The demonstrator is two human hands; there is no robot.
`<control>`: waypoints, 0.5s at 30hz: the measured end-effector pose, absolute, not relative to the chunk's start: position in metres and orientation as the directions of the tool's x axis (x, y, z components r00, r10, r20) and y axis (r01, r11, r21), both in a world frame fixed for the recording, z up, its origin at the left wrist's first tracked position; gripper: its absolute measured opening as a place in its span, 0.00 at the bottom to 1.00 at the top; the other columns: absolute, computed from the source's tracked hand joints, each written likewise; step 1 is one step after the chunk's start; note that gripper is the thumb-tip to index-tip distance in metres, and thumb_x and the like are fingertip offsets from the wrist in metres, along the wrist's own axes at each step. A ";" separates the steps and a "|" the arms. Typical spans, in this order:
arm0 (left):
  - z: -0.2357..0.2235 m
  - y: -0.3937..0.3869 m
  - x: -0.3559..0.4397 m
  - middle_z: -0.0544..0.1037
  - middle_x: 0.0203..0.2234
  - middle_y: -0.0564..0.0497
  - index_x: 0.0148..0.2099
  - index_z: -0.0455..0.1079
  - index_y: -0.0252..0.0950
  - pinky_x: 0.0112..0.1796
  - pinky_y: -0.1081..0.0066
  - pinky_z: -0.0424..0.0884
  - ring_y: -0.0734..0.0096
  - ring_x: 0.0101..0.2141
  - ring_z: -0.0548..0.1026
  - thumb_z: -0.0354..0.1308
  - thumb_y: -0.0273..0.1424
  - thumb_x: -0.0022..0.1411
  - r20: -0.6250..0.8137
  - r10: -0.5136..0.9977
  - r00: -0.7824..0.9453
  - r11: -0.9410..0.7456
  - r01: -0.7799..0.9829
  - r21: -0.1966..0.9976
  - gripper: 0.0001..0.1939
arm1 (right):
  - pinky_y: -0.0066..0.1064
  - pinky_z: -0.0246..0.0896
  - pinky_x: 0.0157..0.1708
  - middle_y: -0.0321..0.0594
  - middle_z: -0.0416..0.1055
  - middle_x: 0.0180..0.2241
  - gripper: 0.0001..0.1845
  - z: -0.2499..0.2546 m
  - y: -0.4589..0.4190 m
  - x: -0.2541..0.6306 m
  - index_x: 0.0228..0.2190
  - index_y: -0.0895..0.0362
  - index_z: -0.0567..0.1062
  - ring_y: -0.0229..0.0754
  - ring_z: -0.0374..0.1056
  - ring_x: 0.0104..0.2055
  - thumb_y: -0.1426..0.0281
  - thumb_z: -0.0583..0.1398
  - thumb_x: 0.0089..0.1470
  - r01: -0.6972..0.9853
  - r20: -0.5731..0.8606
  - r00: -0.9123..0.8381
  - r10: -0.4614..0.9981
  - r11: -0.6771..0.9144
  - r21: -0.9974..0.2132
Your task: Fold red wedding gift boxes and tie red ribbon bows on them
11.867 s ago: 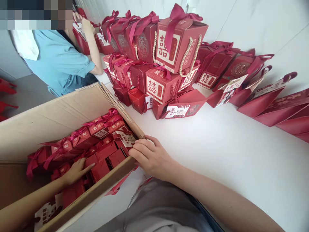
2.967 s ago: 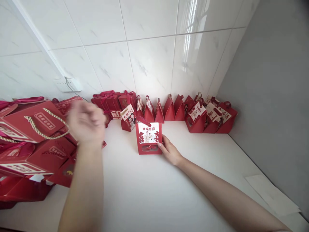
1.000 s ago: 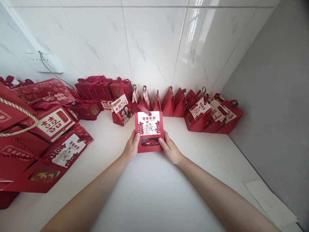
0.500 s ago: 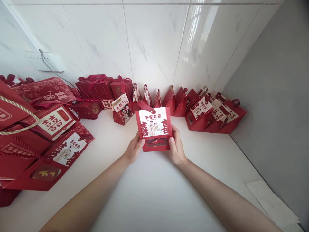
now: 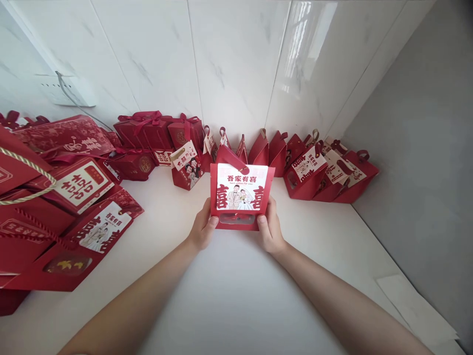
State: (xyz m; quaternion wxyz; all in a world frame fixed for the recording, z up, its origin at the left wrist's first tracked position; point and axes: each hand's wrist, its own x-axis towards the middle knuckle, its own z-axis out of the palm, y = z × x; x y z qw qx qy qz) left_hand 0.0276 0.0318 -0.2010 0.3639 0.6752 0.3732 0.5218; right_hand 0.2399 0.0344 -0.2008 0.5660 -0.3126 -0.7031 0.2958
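Note:
A red wedding favor box (image 5: 242, 187) is held upright in the middle of the view. Its white front label shows a cartoon couple and red characters; a ribbon loops at the top and a clear window sits near the bottom. My left hand (image 5: 204, 224) grips its left side, thumb on the front edge. On the right side my right hand (image 5: 271, 228) closes round it in the same way. The other fingers of both hands are mostly hidden behind the box.
Several red gift boxes with ribbons (image 5: 142, 130) and small peaked favor boxes (image 5: 306, 165) line the tiled wall. Larger red gift bags (image 5: 33, 227) crowd the left. White sheets (image 5: 414, 305) lie at the right edge of the white table (image 5: 236, 296). A socket with a cable (image 5: 68, 91) is at upper left.
The favor box has tilted in my hands: its top has come forward and it looks larger, with the window appearing narrower. Both hands still hold its sides. The camera view has shifted slightly.

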 end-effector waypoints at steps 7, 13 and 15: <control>-0.194 0.035 0.030 0.73 0.51 0.42 0.63 0.60 0.39 0.44 0.62 0.74 0.58 0.46 0.74 0.52 0.46 0.66 0.163 0.956 0.246 -0.204 0.151 0.967 0.28 | 0.45 0.60 0.58 0.46 0.65 0.56 0.28 -0.210 0.054 0.238 0.57 0.54 0.60 0.51 0.62 0.58 0.47 0.46 0.68 -0.012 0.299 -0.058 0.953 0.299 -0.954; -0.194 0.035 0.034 0.63 0.62 0.42 0.71 0.45 0.47 0.39 0.66 0.76 0.61 0.48 0.73 0.49 0.45 0.67 0.177 0.971 0.163 -0.206 0.181 0.962 0.34 | 0.44 0.60 0.58 0.44 0.64 0.57 0.28 -0.210 0.058 0.240 0.58 0.53 0.61 0.49 0.61 0.59 0.49 0.44 0.69 -0.054 0.290 -0.034 0.956 0.288 -0.956; -0.196 0.037 0.034 0.63 0.61 0.43 0.71 0.43 0.48 0.42 0.63 0.78 0.62 0.48 0.74 0.51 0.45 0.67 0.154 0.983 0.098 -0.164 0.105 0.981 0.35 | 0.44 0.60 0.58 0.44 0.62 0.58 0.27 -0.208 0.055 0.240 0.60 0.52 0.60 0.49 0.60 0.59 0.50 0.46 0.69 -0.017 0.370 -0.041 0.928 0.369 -0.929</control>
